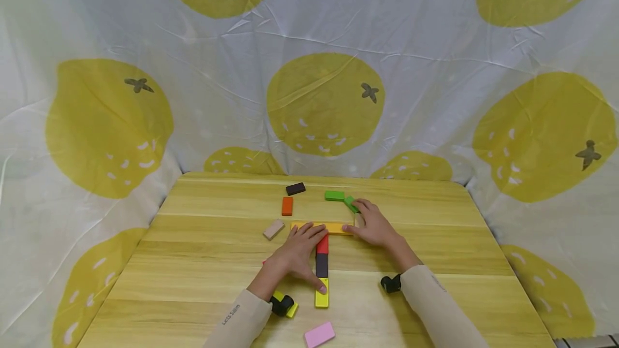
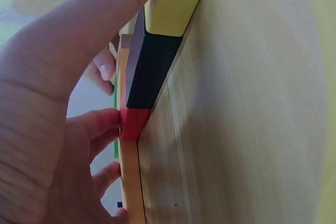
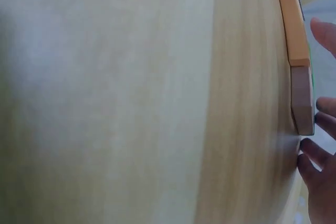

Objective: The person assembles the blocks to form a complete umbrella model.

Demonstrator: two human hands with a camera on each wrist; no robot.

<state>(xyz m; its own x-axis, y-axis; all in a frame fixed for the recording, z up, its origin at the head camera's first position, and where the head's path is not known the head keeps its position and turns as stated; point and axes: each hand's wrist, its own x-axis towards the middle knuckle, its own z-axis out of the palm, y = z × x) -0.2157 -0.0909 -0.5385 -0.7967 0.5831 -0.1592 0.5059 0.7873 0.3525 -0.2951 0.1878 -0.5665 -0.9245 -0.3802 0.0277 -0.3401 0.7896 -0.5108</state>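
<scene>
A column of flat blocks lies on the wooden table: yellow [image 1: 322, 301], black [image 1: 322, 266] and red [image 1: 322, 244], ending at an orange row [image 1: 338, 229]. My left hand [image 1: 299, 251] spreads over this join. Its thumb rests on the yellow block and its fingertips touch the red and orange blocks. At the row's right end, a brownish block [image 3: 301, 98] adjoins the orange one. My right hand [image 1: 377, 227] is over that end, its thumb near the orange block and its fingers beside the brownish block. Beyond them lies a slanted green block [image 1: 349, 204], partly hidden by the fingers.
Another green block [image 1: 335, 195] touches the slanted one. Loose on the left are a black block [image 1: 295, 188], an orange-red block [image 1: 287, 206] and a beige block [image 1: 273, 229]. A yellow block [image 1: 292, 309] is half hidden under my left wrist; a pink block [image 1: 319, 334] lies in front.
</scene>
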